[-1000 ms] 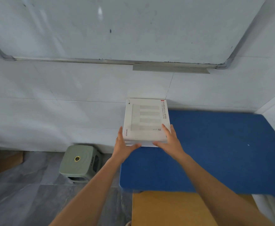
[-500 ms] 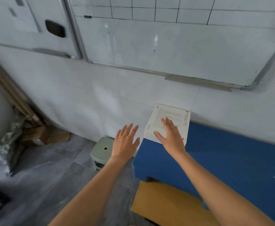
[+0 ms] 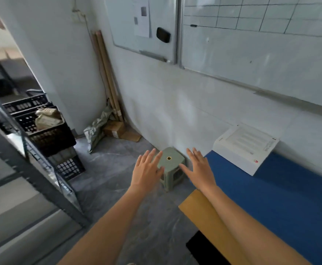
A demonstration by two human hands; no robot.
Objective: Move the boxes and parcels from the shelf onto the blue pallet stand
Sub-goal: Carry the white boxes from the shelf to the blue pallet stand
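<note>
Bare and empty, both hands hang in the air in front of the person, palms down and fingers spread wide with nothing in them: the left hand (image 3: 147,170) over the grey floor, the right hand (image 3: 200,168) at the left end of the blue pallet stand (image 3: 282,203). Between them, lower down, stands a small pale green plastic stool (image 3: 170,165) with a round hole in its top. A flat tan cardboard sheet (image 3: 204,217) lies under the right forearm against the near edge of the stand. One flat white rectangular carton box (image 3: 245,148) already rests on the stand's far left corner, touching the wall, its long axis running along the wall; it lies to the right of the right hand and apart from it. The next parcels, judging by the task, lie the other way: the grey metal shelf frame (image 3: 41,178) runs along the left side of the view, so the left hand is the nearer one and the reach would go left and away from the stand. Beside that frame sit stacked black perforated plastic crates (image 3: 51,138); the upper one holds what looks like a couple of pale wrapped parcels (image 3: 48,118), though blur hides their detail, and what the lower crates hold cannot be told. Farther off, in the corner, a small brown cardboard box (image 3: 114,129) sits on the floor beside a crumpled grey-green bag (image 3: 97,127) and tall wooden poles (image 3: 106,73) leaning on the wall.
</note>
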